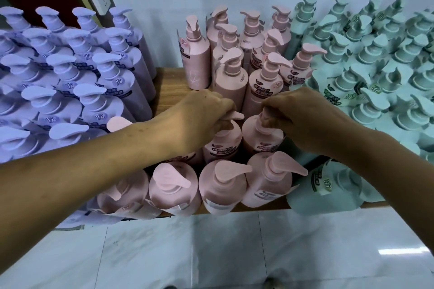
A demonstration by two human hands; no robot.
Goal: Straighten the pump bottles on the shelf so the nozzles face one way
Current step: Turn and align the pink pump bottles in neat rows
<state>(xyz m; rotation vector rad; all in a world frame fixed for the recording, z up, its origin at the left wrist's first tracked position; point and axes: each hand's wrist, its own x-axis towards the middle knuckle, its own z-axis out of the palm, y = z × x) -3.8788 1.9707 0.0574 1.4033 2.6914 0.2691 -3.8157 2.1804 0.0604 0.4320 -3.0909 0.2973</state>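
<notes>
Left hand (206, 112) pinched a pink bottle's (223, 142) pump head (236, 115) mid-row on the shelf (169, 82); right hand (303, 122) gripped the neighbour (260, 139) by its neck. Stiff, slick plastic would likely turn best from the collar.

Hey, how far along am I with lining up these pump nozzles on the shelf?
Done: the purple bottles and the front pink row mostly point right. In hand: your left hand and right hand each grip a pump on the middle-row pink bottles. Left: the back pink bottles point mixed ways, and the green bottles look mixed too.
</notes>
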